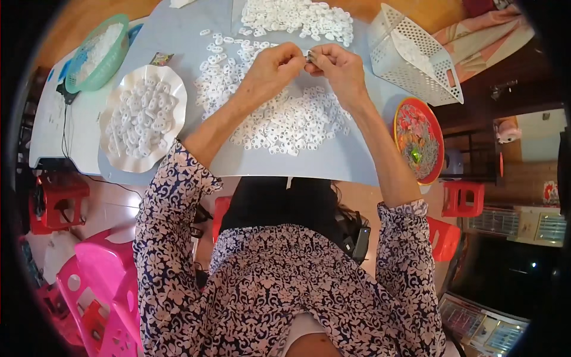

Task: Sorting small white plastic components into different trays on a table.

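Note:
Over the far middle of the grey table [196, 35], my two hands meet fingertip to fingertip. Curled into a pinch, my left hand [278, 64] hides whatever is between its fingers. My right hand [340, 66] pinches too, thumb against forefinger, with a bit of a small white plastic piece [307, 53] showing at the tips. Beneath and in front of both hands spreads a loose pile of small white pieces [285, 128] with holes. Oval white pieces [217, 71] lie scattered beside my left wrist, and a larger heap [297, 18] sits beyond my hands.
A scalloped white dish [110, 140] full of white pieces stands left, near a green basket [122, 41]. On the right are a perforated white basket [380, 56] and a red-rimmed bowl [439, 140] of small metallic-looking parts. Pink chair [107, 268] and red stools [464, 199] surround the table.

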A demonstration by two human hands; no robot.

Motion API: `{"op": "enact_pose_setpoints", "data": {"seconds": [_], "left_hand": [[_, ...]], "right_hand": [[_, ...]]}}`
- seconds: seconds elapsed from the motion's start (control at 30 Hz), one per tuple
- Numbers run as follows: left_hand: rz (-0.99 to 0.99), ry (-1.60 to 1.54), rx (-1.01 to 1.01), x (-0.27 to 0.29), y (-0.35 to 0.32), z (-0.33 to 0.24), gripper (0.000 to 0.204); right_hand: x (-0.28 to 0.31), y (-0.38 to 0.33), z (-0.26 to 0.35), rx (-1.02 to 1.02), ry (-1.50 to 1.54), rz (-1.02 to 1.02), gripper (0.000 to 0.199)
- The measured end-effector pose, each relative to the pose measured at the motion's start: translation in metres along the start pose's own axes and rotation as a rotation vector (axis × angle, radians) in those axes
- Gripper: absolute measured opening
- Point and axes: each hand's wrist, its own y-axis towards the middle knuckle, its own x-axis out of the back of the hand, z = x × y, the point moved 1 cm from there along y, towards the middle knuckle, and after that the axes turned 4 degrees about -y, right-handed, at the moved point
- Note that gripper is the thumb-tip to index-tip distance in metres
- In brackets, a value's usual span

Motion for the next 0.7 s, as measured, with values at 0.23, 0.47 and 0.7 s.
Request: {"op": "enact_pose_setpoints", "data": {"seconds": [0.23, 0.47, 0.7], "left_hand": [[-0.059, -0.056, 0.048, 0.003, 0.000, -0.001, 0.016], [-0.048, -0.125, 0.018, 0.001, 0.004, 0.005, 0.018], [0.052, -0.008, 0.094, 0.007, 0.002, 0.003, 0.020]], "right_hand": [[-0.010, -0.002, 0.001, -0.020, 0.024, 0.024, 0.011], [-0.007, 0.000, -0.011, -0.016, -0.006, 0.004, 0.011], [-0.001, 0.005, 0.006, 0.114, -0.152, 0.127, 0.011]]}}
